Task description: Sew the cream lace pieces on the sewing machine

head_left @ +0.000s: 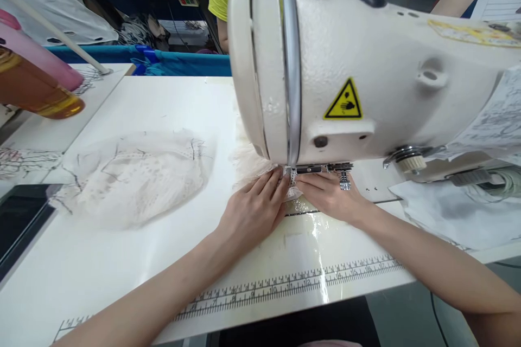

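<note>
A cream lace fabric point(253, 164) lies under the presser foot point(290, 173) of a white sewing machine point(366, 65). My left hand point(256, 203) rests on this fabric just left of the needle area, its fingers close together and gripping the cloth near the foot. On the other side, my right hand point(331, 195) holds the fabric's edge between closed fingers, partly hidden below the machine's metal guide point(321, 168). The fingertips of both hands come close to each other at the foot. The needle tip cannot be made out.
More sheer cream fabric point(138, 179) with loose threads lies on the left of the white table point(163, 271). A dark tablet-like device point(20, 222), an amber bottle point(40, 87) and white cloth point(451, 211) flank it. A ruler strip point(293, 284) runs along the front. Co-workers sit beyond.
</note>
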Demonstrator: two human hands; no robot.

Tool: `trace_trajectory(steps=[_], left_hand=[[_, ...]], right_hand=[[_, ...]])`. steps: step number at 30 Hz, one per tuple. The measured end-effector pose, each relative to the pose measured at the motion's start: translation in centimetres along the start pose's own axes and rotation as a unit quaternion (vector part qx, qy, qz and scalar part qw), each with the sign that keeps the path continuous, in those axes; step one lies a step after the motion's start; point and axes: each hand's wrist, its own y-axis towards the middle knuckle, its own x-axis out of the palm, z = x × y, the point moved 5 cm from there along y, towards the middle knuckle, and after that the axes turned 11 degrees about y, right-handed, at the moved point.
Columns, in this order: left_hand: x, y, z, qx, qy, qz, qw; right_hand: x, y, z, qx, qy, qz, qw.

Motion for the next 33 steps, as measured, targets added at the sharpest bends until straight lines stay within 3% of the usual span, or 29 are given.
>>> trace_trajectory(steps=[15,20,25,33], left_hand=[[0.7,0.2,-0.3,-0.020,-0.046,-0.041,0.998],[0.7,0.4,-0.4,-0.019,-0.029,-0.032,0.999],[0.2,0.3,-0.1,0.013,-0.049,0.012,0.999],[0.2,0.2,-0.2,0.037,-0.074,0.016,0.996]], right_hand=[[0.2,-0.5,1.0,0.064,-0.009,-0.039,0.997],[0.0,-0.3,1.0,0.066,-0.022,-0.030,0.997],[0.1,-0.3,1.1,0.084,-0.007,-0.040,0.996],[1.0,-0.5,0.8,0.022,0.019,-0.043,0.999]])
